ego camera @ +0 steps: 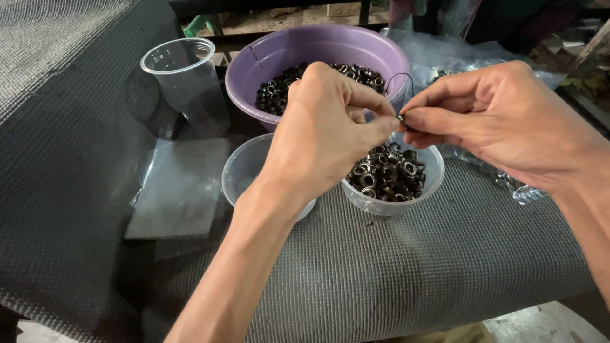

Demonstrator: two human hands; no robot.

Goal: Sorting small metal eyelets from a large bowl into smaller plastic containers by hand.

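My left hand (330,127) and right hand (489,121) meet, each grip pinching one small ring (401,117) between fingertips. It sits above the clear cup of rings (391,174).

Two hands worked there. One purple bowl (273,57) sat far back; three clear plastic cups stood about: one tall (184,76), two short (244,168) (419,190). Small dark rings lay beyond counting.

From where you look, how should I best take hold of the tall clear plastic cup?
Grip the tall clear cup around its upper wall, just under the rim, coming from the left. It stands upright and empty, and that side is free; the purple bowl crowds its right. Its thin wall probably needs a gentle squeeze.
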